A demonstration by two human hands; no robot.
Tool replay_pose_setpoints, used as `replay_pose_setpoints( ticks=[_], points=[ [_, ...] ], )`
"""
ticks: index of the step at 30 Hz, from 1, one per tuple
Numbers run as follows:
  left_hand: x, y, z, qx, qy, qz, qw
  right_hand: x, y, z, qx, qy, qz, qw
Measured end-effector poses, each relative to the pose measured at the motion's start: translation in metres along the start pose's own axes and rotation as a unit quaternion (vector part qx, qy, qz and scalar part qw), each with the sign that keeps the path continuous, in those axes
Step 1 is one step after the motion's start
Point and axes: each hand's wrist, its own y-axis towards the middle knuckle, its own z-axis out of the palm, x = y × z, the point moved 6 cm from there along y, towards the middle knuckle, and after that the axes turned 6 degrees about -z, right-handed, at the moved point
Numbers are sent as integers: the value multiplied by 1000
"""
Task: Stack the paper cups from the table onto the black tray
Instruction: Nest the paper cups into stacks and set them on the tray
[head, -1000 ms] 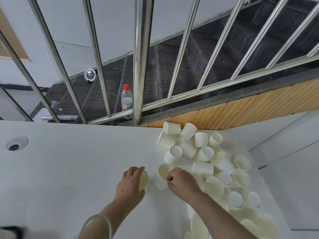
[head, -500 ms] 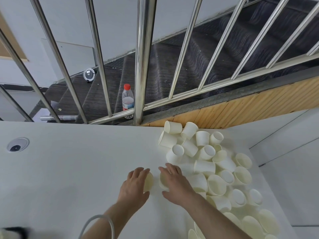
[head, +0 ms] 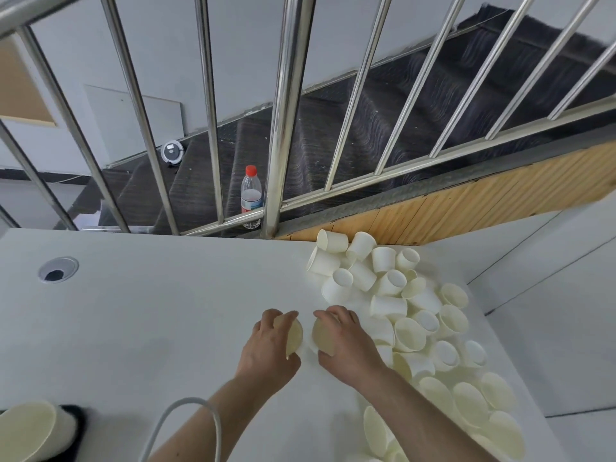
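We now have a paper cup in each hand: our left hand (head: 266, 350) has its fingers curled round one cup (head: 294, 335), and our right hand (head: 346, 345) grips a second cup (head: 322, 336), the two mouths facing each other, almost touching. Half a second ago the right hand lay flat on the pile; it has since closed on a cup and pulled toward 9 o'clock, so nesting the pair looks like the step in hand. The loose pile of cups (head: 400, 305) sprawls from 1 to 5 o'clock on the white bench (head: 160, 315). At 8 o'clock a stack of cups (head: 26, 431) sits on the black tray (head: 75, 425). The bottle (head: 251, 195) beyond the railing (head: 283, 121) has a label, too small to read
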Motion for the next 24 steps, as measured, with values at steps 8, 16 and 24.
replay_pose_setpoints(
  ticks=[8,16,24],
  points=[
    [12,-76,-28,-43,-13,-3,999,47,-62,-7,-36,6,-19,999],
    [48,-182,-55,-94,-7,-4,996,126,-125,20,-42,24,-51,998],
    [107,-265,-101,-166,-16,-13,986,227,-147,47,-41,65,-123,989]
  ],
)
